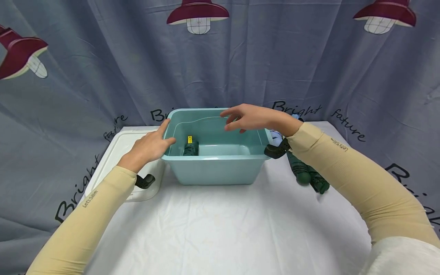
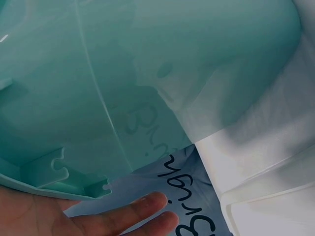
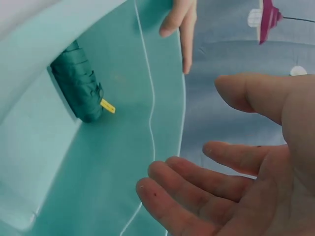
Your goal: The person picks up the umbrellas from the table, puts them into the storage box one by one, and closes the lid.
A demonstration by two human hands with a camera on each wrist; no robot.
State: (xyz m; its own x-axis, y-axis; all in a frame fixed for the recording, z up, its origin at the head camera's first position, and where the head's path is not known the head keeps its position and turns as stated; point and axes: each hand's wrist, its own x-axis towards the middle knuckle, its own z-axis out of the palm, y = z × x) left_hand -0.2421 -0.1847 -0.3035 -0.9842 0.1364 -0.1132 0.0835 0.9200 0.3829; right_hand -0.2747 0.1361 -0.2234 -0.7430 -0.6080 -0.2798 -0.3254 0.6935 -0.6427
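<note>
A light teal plastic bin (image 1: pixel 213 172) stands on the white table. My left hand (image 1: pixel 148 149) rests on its left rim, index finger straight along the edge and thumb on the inner side. In the left wrist view two fingers (image 2: pixel 142 204) extend past the rim, outside the bin. My right hand (image 1: pixel 252 117) hovers over the bin's back right part, fingers loosely bent and apart, holding nothing. Inside the bin, at its left end, lies a folded dark green umbrella (image 3: pixel 78 86) with a yellow tag (image 3: pixel 108 105).
A white lid (image 1: pixel 113 164) lies on the table left of the bin. To the right, partly behind my right forearm, are dark green folded umbrellas (image 1: pixel 302 173) and something bluish (image 1: pixel 276 137). A grey-blue curtain (image 1: pixel 285 57) with printed lamps hangs behind the table.
</note>
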